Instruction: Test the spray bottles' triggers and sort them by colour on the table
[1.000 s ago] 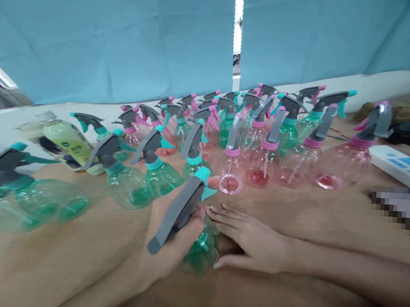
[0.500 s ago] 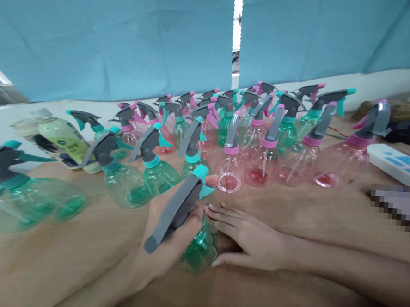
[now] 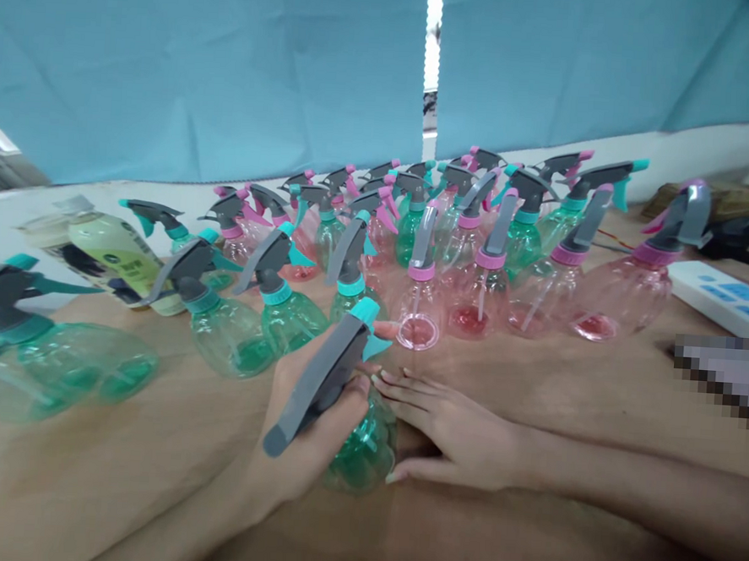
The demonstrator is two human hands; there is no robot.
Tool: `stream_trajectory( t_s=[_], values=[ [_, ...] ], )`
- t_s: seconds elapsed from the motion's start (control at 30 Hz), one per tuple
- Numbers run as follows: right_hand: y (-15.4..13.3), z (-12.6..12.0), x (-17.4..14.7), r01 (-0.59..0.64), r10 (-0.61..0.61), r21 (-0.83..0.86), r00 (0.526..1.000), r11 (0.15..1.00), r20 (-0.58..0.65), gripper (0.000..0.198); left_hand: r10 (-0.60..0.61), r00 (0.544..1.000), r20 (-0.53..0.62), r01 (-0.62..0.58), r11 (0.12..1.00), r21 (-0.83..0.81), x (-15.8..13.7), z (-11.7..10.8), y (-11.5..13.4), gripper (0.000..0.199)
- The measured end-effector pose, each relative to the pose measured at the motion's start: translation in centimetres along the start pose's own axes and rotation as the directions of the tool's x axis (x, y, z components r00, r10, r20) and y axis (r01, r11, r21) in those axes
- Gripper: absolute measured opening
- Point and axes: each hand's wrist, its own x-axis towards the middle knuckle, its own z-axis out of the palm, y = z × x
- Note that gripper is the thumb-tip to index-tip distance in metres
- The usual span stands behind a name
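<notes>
In the head view, a green clear spray bottle [image 3: 364,453] stands on the table in front of me, with a grey trigger head and turquoise nozzle. My left hand [image 3: 323,451] is closed round its neck, just under the head, and its index finger points out past the nozzle. The collar is hidden behind the fingers. My right hand [image 3: 460,434] lies beside the bottle on the right, fingers stretched out and thumb apart, the tips at the bottle's side. Behind them stand more green spray bottles [image 3: 293,318] and pink spray bottles [image 3: 419,304].
Several more bottles fill the back of the wooden table [image 3: 556,529]. A labelled pale green bottle [image 3: 119,252] leans at the left. To the right are a white device with blue buttons [image 3: 729,294] and a pixelated flat object [image 3: 724,370]. A blue sheet [image 3: 235,69] hangs behind.
</notes>
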Motion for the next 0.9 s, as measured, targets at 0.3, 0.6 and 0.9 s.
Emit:
stream_trajectory(
  t_s=[0.3,0.6,0.9],
  values=[
    [0.06,0.06,-0.16,0.002,-0.002,0.024,1.0,1.0,-0.023,0.084,-0.018,0.999,0.027,0.018,1.0,-0.025,0.16,0.03,0.34,0.036],
    [0.08,0.07,-0.18,0.0,0.0,-0.006,1.0,1.0,-0.021,0.083,-0.036,0.999,-0.009,0.036,0.998,0.049,0.22,0.18,0.43,0.034],
    [0.03,0.05,-0.15,0.005,-0.005,-0.017,1.0,1.0,-0.02,0.083,0.005,1.0,0.015,-0.006,1.0,0.028,0.26,0.12,0.54,0.034]
  ],
)
